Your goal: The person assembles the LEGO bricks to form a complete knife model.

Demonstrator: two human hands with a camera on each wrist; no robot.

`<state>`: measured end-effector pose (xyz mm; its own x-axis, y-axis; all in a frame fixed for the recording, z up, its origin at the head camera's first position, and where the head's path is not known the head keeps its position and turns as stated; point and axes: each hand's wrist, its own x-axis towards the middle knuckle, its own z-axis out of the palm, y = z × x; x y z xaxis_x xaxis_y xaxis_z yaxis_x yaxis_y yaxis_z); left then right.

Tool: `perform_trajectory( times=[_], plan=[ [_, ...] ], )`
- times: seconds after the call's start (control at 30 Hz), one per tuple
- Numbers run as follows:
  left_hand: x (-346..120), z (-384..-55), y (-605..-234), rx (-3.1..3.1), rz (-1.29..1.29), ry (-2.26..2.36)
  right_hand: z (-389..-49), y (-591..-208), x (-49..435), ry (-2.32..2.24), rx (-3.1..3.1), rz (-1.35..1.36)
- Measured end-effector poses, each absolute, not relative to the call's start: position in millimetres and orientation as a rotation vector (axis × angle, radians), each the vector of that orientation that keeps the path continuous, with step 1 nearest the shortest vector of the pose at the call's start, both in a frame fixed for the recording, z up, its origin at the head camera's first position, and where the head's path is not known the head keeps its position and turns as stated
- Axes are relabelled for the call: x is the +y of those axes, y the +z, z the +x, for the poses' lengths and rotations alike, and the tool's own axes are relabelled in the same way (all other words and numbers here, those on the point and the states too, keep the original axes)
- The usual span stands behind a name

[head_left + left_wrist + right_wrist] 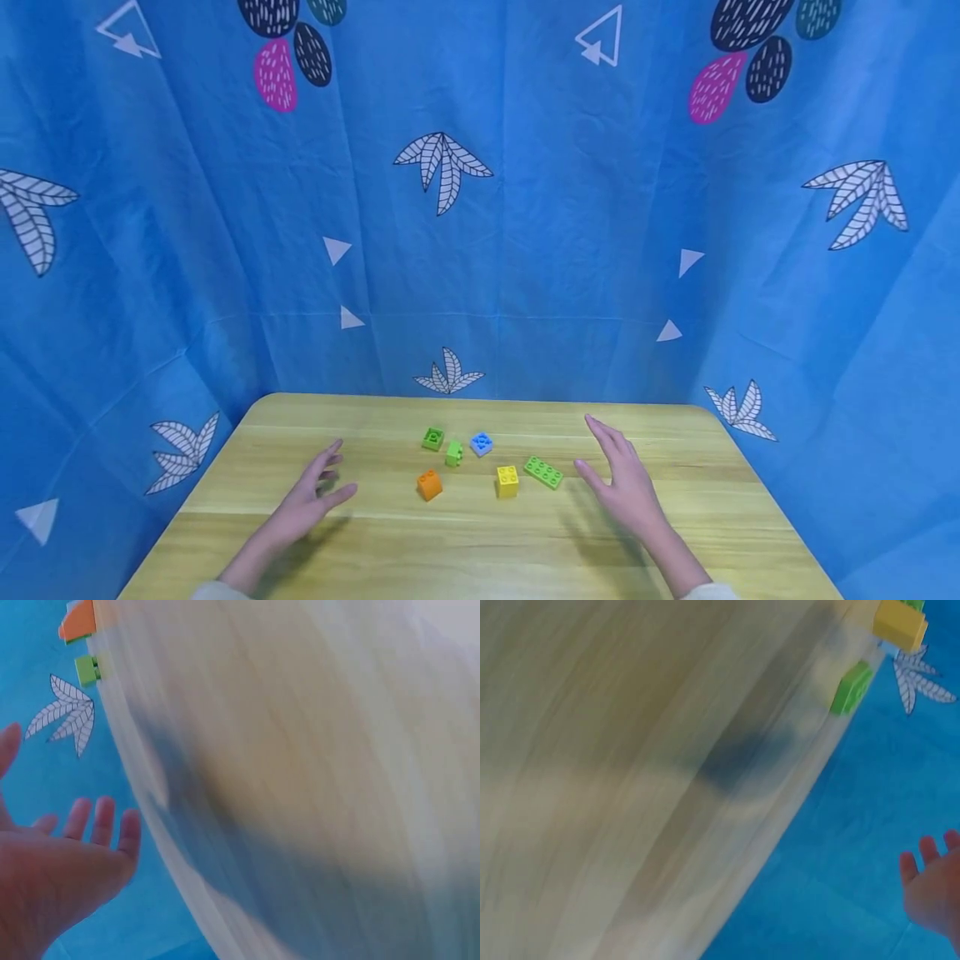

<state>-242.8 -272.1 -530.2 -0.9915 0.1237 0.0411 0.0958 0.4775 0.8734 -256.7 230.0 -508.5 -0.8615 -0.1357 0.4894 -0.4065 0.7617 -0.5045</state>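
Toy building bricks lie in a loose group on the wooden table, between my two hands in the head view. My left hand (306, 502) hovers at the left with fingers spread and nothing in it; the orange brick (430, 485) is nearest to it. Over the table's right side hangs my right hand (626, 485), also spread and holding nothing, close to the long green brick (543, 472). The yellow brick (507, 482) stands left of that one. Farther back are a blue brick (482, 444), a light green brick (453, 454) and a darker green brick (432, 439).
The wooden table (420, 550) has rounded far corners. A blue patterned curtain (495, 250) hangs behind it and along both sides. Shadows of both hands fall on the tabletop.
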Motion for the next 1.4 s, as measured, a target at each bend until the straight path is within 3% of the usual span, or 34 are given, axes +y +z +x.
perform_trajectory(
  times=[0.47, 1.13, 1.4],
  plan=[
    [-237, -244, -531, 2.574, 0.178, 1.617, -269, -524, 191, 1.062, -2.59, 0.414],
    [-96, -268, -528, 2.426, 0.453, 1.767, -289, -547, 188, 1.228, -2.745, 0.3],
    [-63, -275, -544, 2.46, 0.362, 1.77, -288, -548, 190, 1.236, -2.772, 0.302]
  ],
)
